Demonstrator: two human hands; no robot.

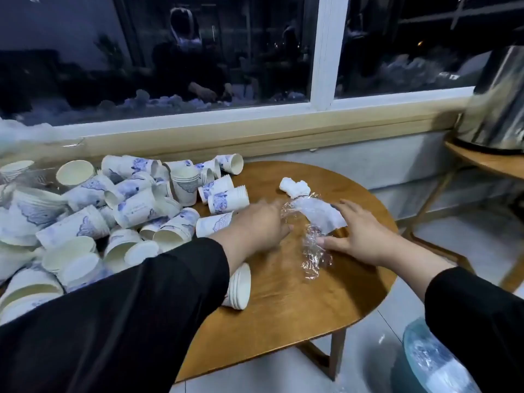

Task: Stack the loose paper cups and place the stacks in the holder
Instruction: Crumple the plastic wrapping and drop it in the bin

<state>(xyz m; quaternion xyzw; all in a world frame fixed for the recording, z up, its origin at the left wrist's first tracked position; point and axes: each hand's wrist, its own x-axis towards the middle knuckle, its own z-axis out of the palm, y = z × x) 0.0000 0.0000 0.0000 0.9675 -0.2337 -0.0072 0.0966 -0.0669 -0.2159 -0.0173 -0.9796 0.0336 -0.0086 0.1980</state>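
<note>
Paper cups [133,205], too many for me to count, lie heaped across the wooden desk [286,282] at left, my left hand [256,225] blurred, its grip unreadable, one crumpled clear wrapper [312,251] under my flat, open right hand [358,236].

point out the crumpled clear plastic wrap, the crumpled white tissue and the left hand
clear plastic wrap [312,258]: head view, its crinkled lower part
white tissue [294,188]: head view, its middle
left hand [255,225]: head view, back of hand

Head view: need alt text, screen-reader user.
Both hands, left and right, reach with open fingers toward crumpled clear plastic wrap on a round wooden table. Loose blue-patterned paper cups are heaped on its left side.
</note>
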